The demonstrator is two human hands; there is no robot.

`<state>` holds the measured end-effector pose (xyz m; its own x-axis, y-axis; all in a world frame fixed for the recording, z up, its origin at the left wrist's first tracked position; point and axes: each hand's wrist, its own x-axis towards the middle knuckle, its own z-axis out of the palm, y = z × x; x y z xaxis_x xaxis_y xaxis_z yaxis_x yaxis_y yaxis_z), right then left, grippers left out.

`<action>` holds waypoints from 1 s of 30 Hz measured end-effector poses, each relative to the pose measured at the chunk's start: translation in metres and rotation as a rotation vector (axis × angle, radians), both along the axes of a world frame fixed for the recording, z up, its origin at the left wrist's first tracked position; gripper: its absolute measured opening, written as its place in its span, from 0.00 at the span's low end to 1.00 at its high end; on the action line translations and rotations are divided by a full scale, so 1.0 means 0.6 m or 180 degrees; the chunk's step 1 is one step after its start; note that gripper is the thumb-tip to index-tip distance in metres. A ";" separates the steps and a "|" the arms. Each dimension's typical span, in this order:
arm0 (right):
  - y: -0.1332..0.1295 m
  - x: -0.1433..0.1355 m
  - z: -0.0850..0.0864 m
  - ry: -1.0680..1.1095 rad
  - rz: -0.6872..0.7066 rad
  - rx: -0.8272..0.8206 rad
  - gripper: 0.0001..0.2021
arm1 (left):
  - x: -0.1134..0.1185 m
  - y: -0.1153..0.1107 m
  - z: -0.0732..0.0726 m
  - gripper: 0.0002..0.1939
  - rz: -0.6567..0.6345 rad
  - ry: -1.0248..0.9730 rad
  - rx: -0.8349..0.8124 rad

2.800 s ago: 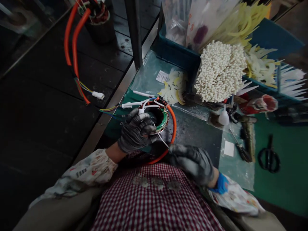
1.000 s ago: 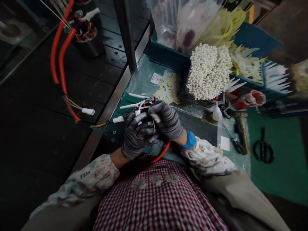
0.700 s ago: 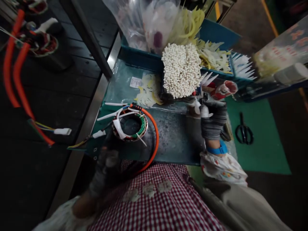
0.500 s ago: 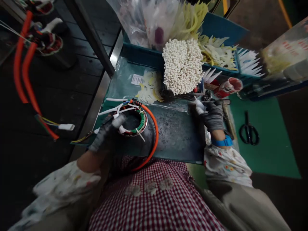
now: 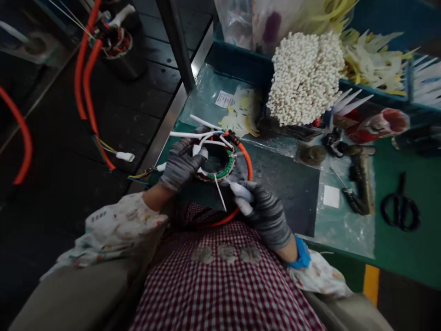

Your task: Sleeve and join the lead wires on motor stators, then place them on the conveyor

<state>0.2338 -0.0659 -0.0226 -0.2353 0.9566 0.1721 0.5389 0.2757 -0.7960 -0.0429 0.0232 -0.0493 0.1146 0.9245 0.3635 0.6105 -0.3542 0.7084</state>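
Note:
A motor stator (image 5: 223,172), a ring with green edging and coil windings, lies on the dark mat near my lap. White sleeved leads (image 5: 188,135) and a thick orange cable (image 5: 245,154) come off its top side. My left hand (image 5: 184,163), in a grey striped glove with pale fingertips, grips the ring's left rim. A white cable tie (image 5: 219,193) sticks out from its lower edge. Just right of that tail is my right hand (image 5: 260,207), gloved alike, with thumb and fingers pinched together. A small tip pokes out past them; what it belongs to is hidden.
White-tipped ties (image 5: 305,78) stand bundled behind the mat, beside yellow strips (image 5: 377,62) in a blue bin. On the right lie a hammer (image 5: 361,179), a screwdriver (image 5: 351,195) and black scissors (image 5: 400,204). Another stator (image 5: 119,43) with orange cables stands at left.
My right hand has come from the tools at the right to the stator's lower right edge. My left hand stays on the rim. The view has shifted left.

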 end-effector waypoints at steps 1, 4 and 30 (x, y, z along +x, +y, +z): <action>-0.008 -0.007 -0.005 -0.0052 0.0026 -0.0035 0.17 | 0.008 -0.020 0.010 0.23 -0.0016 -0.0013 0.0007; -0.022 -0.002 -0.007 -0.0264 0.0232 -0.0165 0.18 | 0.028 -0.073 0.030 0.25 -0.0208 -0.0038 0.0279; -0.013 -0.005 0.048 -0.0909 0.0084 0.0331 0.18 | 0.042 -0.120 0.055 0.28 -0.0340 0.0655 0.0231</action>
<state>0.2306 -0.0735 0.0064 -0.3127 0.9302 0.1922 0.7283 0.3647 -0.5801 -0.0180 -0.0490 -0.0163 0.2888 0.8755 0.3875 0.6957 -0.4699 0.5433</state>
